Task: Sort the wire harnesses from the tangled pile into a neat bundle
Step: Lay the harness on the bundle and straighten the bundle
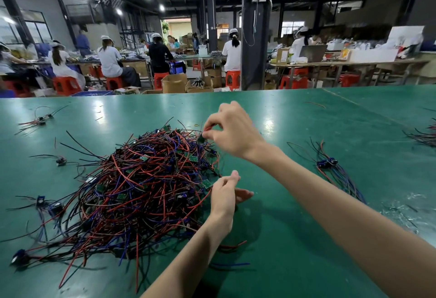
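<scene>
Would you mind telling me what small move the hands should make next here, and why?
Probably lift the right hand slowly to draw out the red wire it pinches; that wire runs into the tangled pile, and the left hand sits at the pile's edge to steady it.

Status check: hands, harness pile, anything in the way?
Right hand pinches red wire atop tangled pile. Left hand at pile's edge, grip unclear. Small bundle lies right.

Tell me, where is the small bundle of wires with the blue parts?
In the head view, the small bundle lies on the green table, right of the tangled pile and apart from it.
</scene>
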### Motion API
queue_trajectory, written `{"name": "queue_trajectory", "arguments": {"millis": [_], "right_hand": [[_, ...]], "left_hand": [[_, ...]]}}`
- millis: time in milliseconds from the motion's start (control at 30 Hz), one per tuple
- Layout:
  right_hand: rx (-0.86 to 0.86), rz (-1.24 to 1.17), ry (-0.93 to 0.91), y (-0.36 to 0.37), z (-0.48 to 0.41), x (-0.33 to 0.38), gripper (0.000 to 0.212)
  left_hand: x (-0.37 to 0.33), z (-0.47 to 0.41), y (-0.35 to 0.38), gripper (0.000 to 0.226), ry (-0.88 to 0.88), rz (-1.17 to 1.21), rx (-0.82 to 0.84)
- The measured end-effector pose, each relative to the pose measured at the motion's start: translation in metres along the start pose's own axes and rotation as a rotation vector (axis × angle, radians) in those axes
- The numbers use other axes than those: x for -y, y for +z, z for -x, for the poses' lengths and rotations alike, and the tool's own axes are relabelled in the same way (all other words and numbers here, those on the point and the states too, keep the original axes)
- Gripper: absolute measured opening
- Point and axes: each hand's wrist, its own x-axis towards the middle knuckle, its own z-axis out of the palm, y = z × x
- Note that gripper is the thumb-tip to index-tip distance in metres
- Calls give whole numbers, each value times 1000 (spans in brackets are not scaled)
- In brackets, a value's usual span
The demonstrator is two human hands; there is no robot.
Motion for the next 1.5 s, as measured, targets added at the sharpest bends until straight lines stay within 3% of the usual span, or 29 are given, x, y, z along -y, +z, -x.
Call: {"name": "queue_trajectory", "arguments": {"millis": [67,133,300,433,600,700,833,1000,1100,1200,1333,1500], "right_hand": [[-184,-77,92,-11,-2,-3,13],[-261,-183,188,-23,-4,-10,10],[-92,-469,305,-33,24,-46,13],[22,-500,307,-21,72,-77,26],[-49,-616,326,-2,114,-100,34],[-30,-674,361,-1,123,-107,37],[-38,-642,350,-1,132,-106,39],[-203,-730,485,11,140,-97,68],[-312,-849,723,15,138,-96,41],[-128,-971,911,13,139,-96,7],[0,-1105,965,9,140,-97,7],[48,-1249,964,7,140,-94,11]], "left_hand": [[0,1,0,19,5,6,22],[-1,3,0,22,6,27,36],[-9,7,-3,11,8,121,102],[-15,12,3,21,-27,220,174],[-14,17,7,40,-141,236,328],[-13,19,8,31,-156,217,430],[-10,21,11,27,-158,149,443],[-5,25,16,18,-176,127,391],[-3,25,15,17,-135,89,352],[-1,26,13,23,-9,-104,336],[4,27,14,28,117,-308,343],[2,27,16,13,64,-195,330]]}}
